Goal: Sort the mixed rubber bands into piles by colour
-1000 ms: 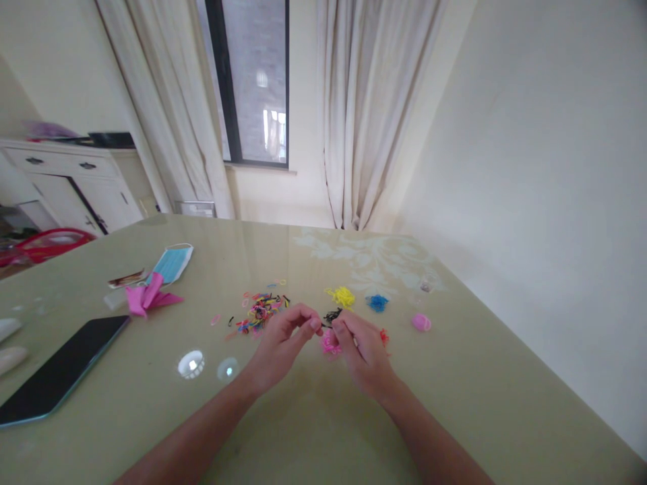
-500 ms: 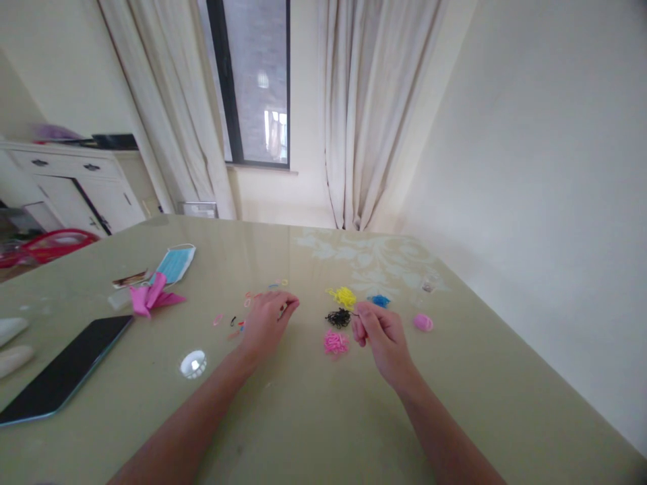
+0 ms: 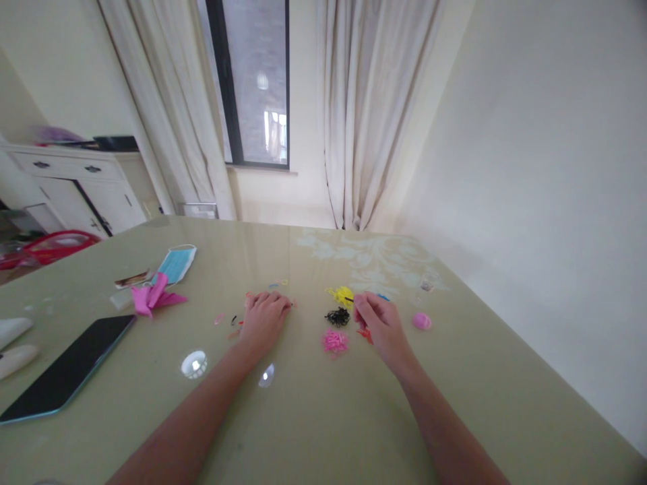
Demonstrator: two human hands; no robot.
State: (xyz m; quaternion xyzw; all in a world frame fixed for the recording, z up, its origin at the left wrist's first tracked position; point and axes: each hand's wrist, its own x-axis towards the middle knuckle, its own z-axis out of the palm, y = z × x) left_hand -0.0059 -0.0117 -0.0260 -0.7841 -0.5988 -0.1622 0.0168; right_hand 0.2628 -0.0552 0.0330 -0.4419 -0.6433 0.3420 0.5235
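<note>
My right hand [image 3: 378, 325] is closed in a pinch on a black rubber band [image 3: 348, 299], its end poking out over the piles. Beside it are heaps of small rubber bands: a yellow pile [image 3: 344, 295], a black pile [image 3: 337, 316] and a pink pile [image 3: 335, 341]. Red bands [image 3: 364, 335] and blue bands [image 3: 384, 296] are partly covered by that hand. My left hand [image 3: 265, 320] rests low on the table, thumb and fingers together at a pale speck too small to name. Loose bands lie around it, among them a pink band [image 3: 219, 318] and a black band [image 3: 233, 320].
Right of the piles sit a round pink object [image 3: 422, 321] and a small clear item [image 3: 427, 284]. On the left are a black tablet-like slab [image 3: 71, 367], pink folded paper [image 3: 156, 296], a blue face mask [image 3: 176, 264] and two white objects [image 3: 15, 360]. The wall borders the table's right side.
My right hand has lifted slightly away from the black pile, with the black band showing in its fingertips and red bands uncovered. The left hand has lowered and its fingers have moved slightly left.
</note>
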